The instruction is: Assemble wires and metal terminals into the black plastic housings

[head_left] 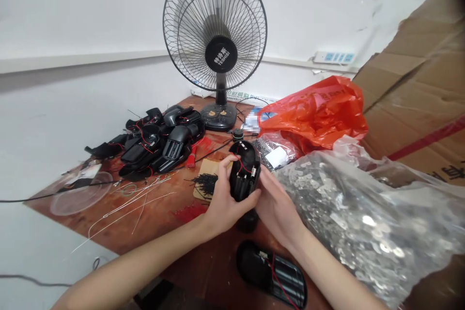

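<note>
My left hand (221,203) and my right hand (276,206) both grip a black plastic housing (244,170) with red wires inside, held upright above the brown table (156,223). The left fingers curl round its left side, the thumb pressing its lower front. The right hand closes on its right side from behind. A second black housing (272,273) with red wire lies on the table just below my wrists.
A pile of black housings (160,138) lies at the back left. A black desk fan (216,43) stands behind. An orange plastic bag (316,111) and a clear bag of metal parts (363,218) fill the right. Thin wires (134,203) and a clear lid (82,193) lie left.
</note>
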A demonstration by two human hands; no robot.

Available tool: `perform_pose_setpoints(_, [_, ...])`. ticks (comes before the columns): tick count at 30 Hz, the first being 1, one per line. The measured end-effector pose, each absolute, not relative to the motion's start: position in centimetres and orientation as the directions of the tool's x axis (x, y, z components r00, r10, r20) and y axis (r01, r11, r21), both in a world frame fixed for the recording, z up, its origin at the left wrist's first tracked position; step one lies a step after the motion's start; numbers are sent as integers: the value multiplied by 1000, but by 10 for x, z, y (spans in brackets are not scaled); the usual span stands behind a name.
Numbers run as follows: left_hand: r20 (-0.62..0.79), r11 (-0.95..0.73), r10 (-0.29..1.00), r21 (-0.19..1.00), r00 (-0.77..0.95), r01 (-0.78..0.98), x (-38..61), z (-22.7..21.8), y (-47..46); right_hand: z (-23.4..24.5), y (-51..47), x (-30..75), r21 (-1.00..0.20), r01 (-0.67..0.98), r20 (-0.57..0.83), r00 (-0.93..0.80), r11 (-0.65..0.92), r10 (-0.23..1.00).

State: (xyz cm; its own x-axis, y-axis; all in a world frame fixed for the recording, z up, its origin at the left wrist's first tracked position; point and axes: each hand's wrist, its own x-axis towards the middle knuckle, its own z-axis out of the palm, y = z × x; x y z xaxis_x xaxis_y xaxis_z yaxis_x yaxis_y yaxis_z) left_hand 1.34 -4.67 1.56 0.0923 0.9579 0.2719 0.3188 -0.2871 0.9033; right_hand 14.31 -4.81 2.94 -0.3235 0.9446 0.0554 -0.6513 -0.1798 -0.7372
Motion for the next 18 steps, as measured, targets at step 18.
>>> perform_pose_setpoints(18, [293, -320, 947, 840, 129, 439, 11, 3, -41, 27, -43, 147, -667, -701, -23, -321, -254, 947])
